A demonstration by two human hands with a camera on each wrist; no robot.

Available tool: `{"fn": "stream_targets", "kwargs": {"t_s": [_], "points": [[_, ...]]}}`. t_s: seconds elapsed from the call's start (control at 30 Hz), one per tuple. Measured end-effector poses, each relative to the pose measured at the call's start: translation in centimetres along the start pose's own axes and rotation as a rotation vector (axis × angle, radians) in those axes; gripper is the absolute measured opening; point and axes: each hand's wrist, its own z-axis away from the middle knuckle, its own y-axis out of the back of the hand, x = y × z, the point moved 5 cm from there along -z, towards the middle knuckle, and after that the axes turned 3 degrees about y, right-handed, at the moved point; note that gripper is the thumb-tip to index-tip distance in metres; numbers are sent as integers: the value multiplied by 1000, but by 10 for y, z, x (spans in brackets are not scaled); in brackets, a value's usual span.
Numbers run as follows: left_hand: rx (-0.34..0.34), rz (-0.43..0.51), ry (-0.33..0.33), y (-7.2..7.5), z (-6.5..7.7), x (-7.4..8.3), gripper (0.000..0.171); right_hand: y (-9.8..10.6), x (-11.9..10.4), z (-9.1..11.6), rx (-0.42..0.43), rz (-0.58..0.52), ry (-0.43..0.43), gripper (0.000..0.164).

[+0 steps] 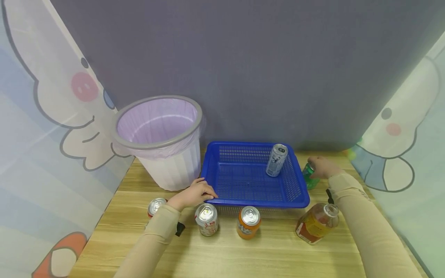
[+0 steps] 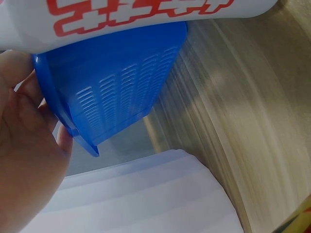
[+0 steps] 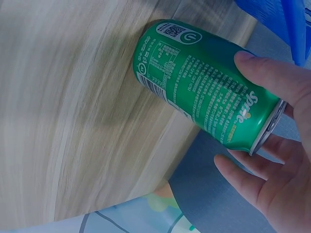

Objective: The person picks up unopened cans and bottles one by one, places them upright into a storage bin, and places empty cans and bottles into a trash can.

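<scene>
My left hand (image 1: 194, 193) holds the front left corner of a blue plastic basket (image 1: 257, 202), fingers curled over its rim in the left wrist view. Beyond the basket's right side, my right hand (image 1: 324, 168) grips a green Sprite can (image 3: 204, 87) near its top, thumb on one side and fingers on the other. The can's base is at the wooden table in the right wrist view. Inside the basket, a silver-blue can (image 1: 277, 160) leans at the back right. A white can with red print (image 1: 207, 220) stands just in front of my left hand.
A white bin (image 1: 168, 166) with a pale purple liner stands left of the basket. In front are an orange can (image 1: 248, 223) and, to the right, a bottle (image 1: 317, 224) with a yellow-red label. My left wrist partly covers a red-rimmed can (image 1: 156, 205). A grey panel (image 1: 250, 73) rises behind.
</scene>
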Motion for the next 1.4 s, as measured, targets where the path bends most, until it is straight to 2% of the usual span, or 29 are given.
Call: {"fn": "stream_targets", "kwargs": {"t_s": [0.6, 0.93, 1.17, 1.4], "points": [[-15, 12, 9, -2, 0, 1, 16, -8, 4, 0, -27, -17, -15, 70], [-14, 14, 17, -3, 2, 2, 16, -10, 3, 1, -34, -28, -20, 67], [-15, -13, 27, -2, 0, -1, 16, -6, 4, -1, -18, -29, 10, 65], [-17, -19, 36, -2, -2, -3, 17, -1, -1, -1, -7, 34, 72, 63]]}}
